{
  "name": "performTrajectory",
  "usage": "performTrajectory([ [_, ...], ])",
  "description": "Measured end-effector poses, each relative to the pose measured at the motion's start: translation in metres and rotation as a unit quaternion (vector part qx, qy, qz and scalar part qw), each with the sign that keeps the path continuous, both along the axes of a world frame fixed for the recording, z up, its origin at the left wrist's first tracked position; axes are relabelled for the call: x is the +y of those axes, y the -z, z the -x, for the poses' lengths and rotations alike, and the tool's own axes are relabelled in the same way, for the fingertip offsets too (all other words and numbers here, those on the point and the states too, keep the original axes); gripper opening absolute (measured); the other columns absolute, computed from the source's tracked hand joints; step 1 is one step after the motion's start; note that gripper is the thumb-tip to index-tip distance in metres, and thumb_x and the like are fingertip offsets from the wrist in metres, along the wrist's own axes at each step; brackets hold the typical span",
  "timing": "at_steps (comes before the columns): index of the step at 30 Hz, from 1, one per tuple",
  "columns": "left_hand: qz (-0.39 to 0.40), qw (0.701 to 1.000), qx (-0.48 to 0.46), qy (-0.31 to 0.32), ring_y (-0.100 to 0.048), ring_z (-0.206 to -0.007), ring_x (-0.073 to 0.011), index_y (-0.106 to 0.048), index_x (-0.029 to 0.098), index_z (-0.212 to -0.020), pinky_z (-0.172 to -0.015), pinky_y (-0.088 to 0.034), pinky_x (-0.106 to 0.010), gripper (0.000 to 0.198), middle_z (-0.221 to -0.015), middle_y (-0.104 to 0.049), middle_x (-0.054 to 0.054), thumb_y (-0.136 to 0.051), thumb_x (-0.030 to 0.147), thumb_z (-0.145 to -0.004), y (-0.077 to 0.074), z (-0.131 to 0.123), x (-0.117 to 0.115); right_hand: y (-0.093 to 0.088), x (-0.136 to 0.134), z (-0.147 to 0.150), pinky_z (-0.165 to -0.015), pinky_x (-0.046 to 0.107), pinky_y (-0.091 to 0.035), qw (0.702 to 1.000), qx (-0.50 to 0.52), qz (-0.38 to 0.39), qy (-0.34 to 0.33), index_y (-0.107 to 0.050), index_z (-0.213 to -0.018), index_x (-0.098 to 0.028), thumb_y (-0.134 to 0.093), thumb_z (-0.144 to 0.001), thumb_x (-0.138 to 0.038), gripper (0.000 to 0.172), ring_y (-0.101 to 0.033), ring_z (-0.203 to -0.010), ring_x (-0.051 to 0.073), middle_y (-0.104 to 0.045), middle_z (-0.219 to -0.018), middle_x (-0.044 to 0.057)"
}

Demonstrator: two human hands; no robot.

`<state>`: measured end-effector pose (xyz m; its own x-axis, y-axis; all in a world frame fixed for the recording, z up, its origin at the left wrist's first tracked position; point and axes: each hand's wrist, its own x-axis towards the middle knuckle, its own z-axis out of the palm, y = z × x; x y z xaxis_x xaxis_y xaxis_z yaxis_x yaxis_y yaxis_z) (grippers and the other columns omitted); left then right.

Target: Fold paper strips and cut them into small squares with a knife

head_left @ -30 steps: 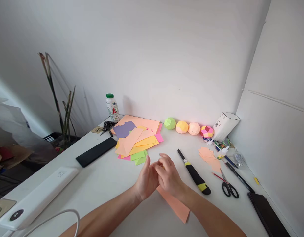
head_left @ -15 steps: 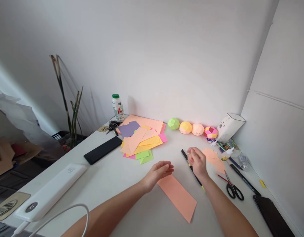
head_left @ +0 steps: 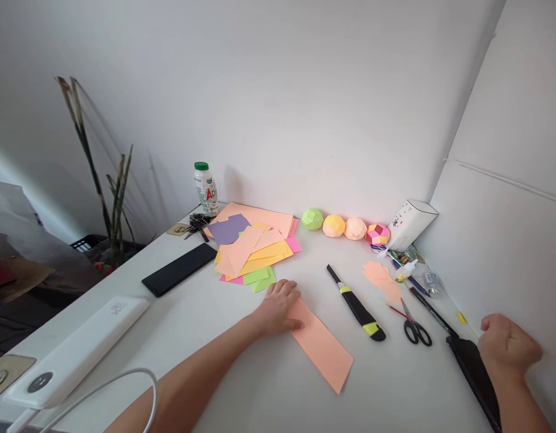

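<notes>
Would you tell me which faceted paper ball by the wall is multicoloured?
The rightmost faceted paper ball, pink and yellow; the green ball, yellow ball and peach ball are plain.

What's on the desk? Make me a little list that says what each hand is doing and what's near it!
Left hand: open, resting flat on one end of the peach paper strip
Right hand: closed in a fist over the long black flat thing; nothing visible inside it
Between the hands: utility knife, scissors
Behind the left hand: pile of coloured paper
Along the wall: row of paper balls, white box
</notes>
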<state>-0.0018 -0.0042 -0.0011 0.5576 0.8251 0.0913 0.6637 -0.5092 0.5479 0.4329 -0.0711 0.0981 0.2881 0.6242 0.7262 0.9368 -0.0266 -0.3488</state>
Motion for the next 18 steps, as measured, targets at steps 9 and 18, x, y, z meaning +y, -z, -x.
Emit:
performTrajectory([
  [9, -0.022, 0.999, 0.021, 0.017, -0.03, -0.129, -0.0342, -0.053, 0.021, -0.112, -0.104, -0.024, -0.053, 0.052, -0.133, -0.042, -0.015, -0.062, 0.056, -0.074, 0.003, 0.002, 0.001, 0.018, 0.024, 0.02, -0.083, 0.048, -0.04, 0.968, -0.221, 0.121, -0.006, -0.068, -0.078, -0.013, -0.044, -0.084, -0.025, 0.028, -0.053, -0.096, 0.033, -0.062, -0.09, 0.019],
  [18, -0.028, 0.999, 0.023, 0.03, -0.032, -0.129, -0.0379, -0.051, 0.02, -0.124, -0.104, -0.024, -0.055, 0.066, -0.137, -0.041, -0.018, -0.061, 0.062, -0.074, 0.004, 0.006, 0.005, 0.084, 0.052, 0.159, -0.076, 0.035, -0.045, 0.901, -0.257, 0.288, -0.196, -0.051, -0.129, -0.021, -0.048, -0.088, -0.032, 0.042, -0.055, -0.099, 0.026, -0.06, -0.115, 0.011],
])
